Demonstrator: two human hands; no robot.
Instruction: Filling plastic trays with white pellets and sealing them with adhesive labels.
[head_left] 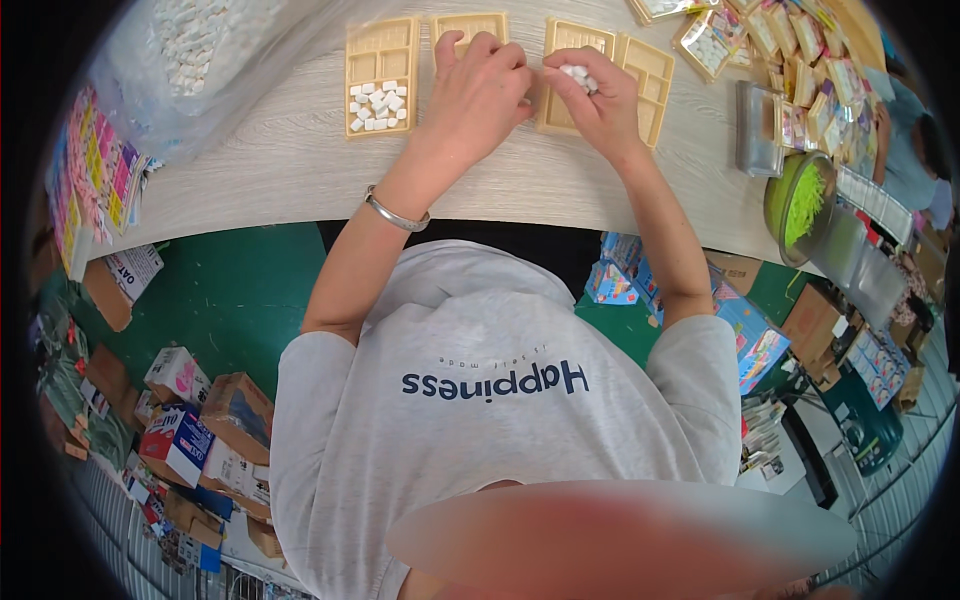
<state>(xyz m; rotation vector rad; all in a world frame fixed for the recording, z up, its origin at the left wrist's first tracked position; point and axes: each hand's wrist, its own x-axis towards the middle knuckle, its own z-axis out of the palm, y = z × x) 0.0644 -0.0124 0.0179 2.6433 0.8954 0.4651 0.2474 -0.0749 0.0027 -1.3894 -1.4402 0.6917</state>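
My right hand is curled around a small heap of white pellets, which shows between its thumb and fingers. It hovers over two beige trays, one a divided tray partly hidden by the hand, the other a slanted tray just right of it. My left hand, palm down with bent fingers, covers most of another beige tray. Whatever its fingertips hold is hidden. Left of that hand, a beige tray has white pellets in its near compartment; its far compartments are bare.
A big clear bag of white pieces lies at the far left, above colourful printed packaging. At right are piled filled packs, a clear plastic box and a bowl of green shreds. Cardboard boxes stand on the floor.
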